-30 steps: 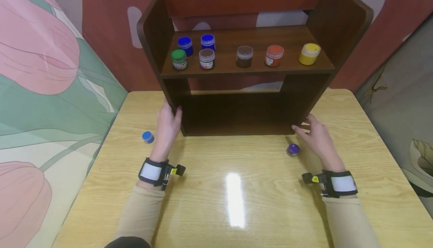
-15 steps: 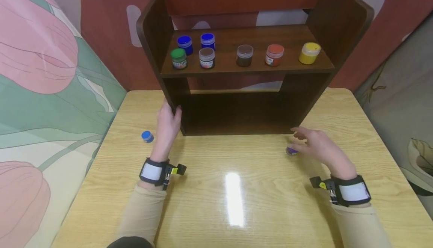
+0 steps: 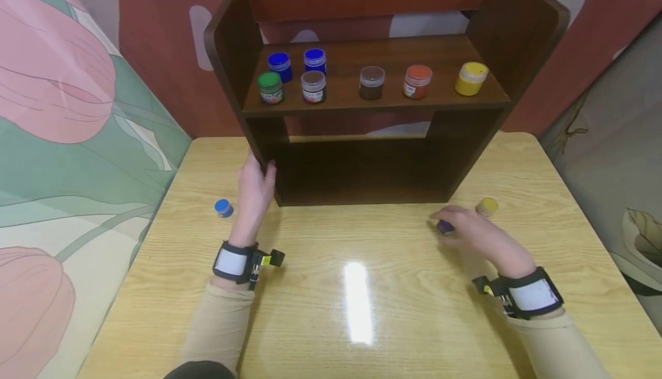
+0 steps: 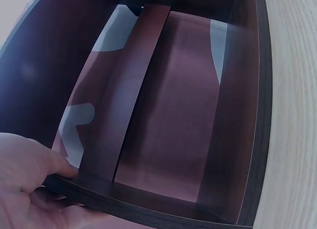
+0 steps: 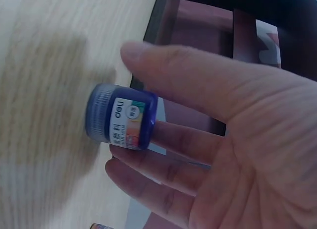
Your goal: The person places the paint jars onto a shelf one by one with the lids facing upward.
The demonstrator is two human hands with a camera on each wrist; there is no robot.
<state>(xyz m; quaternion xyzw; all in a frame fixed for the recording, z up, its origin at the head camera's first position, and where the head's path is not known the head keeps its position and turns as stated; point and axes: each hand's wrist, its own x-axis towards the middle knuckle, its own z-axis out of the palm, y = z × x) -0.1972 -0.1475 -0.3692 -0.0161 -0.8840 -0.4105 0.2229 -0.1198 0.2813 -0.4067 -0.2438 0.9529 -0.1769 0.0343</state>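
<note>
A dark brown shelf unit (image 3: 362,173) stands on the table. My left hand (image 3: 255,186) grips its left side panel, thumb on the inner side in the left wrist view and fingers outside. My right hand (image 3: 478,232) is around a small purple paint jar (image 5: 126,117) near the unit's lower right corner. The jar stands on the table on its ribbed, clear end. The thumb is apart from it on one side, and the extended fingers lie behind it on the other. From the head, the hand covers part of this jar.
On the upper shelf board stand several paint jars, among them a green jar (image 3: 270,88), a red jar (image 3: 416,81) and a yellow jar (image 3: 471,78). A blue-lidded jar (image 3: 224,208) is left of my left hand. Another yellow-topped jar (image 3: 487,207) is behind my right hand.
My right hand has left the unit's lower right corner and moved to the purple jar. The yellow-topped jar behind it has come into view. The left hand keeps its grip on the panel.
</note>
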